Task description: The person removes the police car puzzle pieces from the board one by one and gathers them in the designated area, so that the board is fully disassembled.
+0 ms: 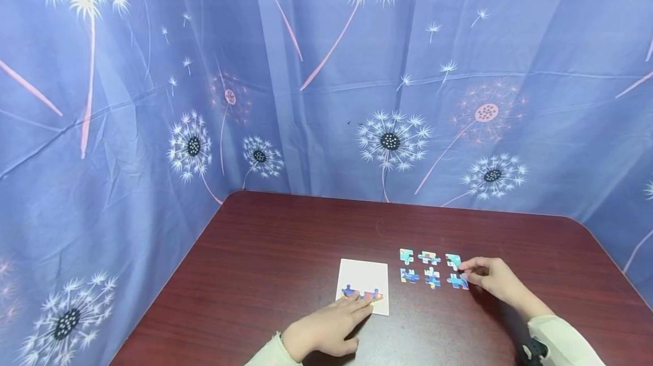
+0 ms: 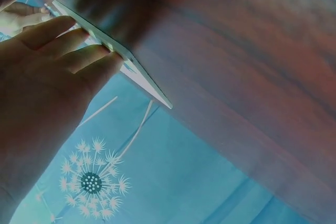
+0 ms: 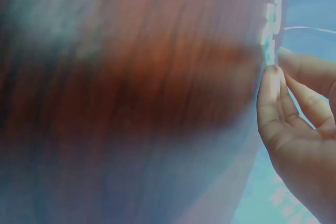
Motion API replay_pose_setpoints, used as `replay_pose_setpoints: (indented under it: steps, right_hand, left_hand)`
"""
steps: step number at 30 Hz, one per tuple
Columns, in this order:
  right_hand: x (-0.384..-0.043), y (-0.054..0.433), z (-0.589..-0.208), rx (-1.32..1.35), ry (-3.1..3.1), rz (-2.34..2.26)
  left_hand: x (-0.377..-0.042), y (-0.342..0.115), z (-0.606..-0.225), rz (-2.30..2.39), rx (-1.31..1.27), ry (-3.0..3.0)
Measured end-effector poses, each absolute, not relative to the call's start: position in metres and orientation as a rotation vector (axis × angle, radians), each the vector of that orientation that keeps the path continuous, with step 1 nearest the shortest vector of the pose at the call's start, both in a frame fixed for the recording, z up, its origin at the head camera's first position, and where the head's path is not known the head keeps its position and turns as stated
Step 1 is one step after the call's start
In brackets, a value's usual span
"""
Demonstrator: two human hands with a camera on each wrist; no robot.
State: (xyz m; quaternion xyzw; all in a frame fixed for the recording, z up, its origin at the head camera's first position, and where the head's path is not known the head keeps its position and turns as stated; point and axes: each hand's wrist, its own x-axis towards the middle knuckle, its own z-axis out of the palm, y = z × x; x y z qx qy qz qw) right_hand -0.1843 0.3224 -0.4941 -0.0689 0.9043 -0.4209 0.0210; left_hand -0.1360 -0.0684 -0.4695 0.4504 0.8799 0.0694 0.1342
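Resting uncurled, left hand (image 1: pixel 334 322) is partly covering joined pieces (image 1: pixel 376 294) on white board (image 1: pixel 363 272); right hand (image 1: pixel 494 281) is fingering loose pieces (image 1: pixel 432 279) right of white board, pinch unclear; slipping could be knocking others askew.

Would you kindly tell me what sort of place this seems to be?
Probably a curtained-off tabletop workspace: dandelion-print fabric hangs behind a wood-grain table, where jigsaw pieces lie.

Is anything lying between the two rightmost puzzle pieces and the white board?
Yes: four other loose pieces lie flat on the table in between. On the white board, the left hand covers part of the near end; the far end looks bare.
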Motion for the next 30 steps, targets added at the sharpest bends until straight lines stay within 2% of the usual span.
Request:
replay_pose_setpoints:
  steps: [12, 30]
  right_hand:
    - [-0.187, 0.305, -0.478, -0.227, 2.831, -1.369]
    - [-0.19, 0.278, -0.481, -0.319, 2.745, -1.466]
  left_hand:
    - [-0.136, -0.071, -0.474, 0.098, 1.378, 2.605]
    - [-0.134, -0.068, -0.474, 0.096, 1.357, 2.593]
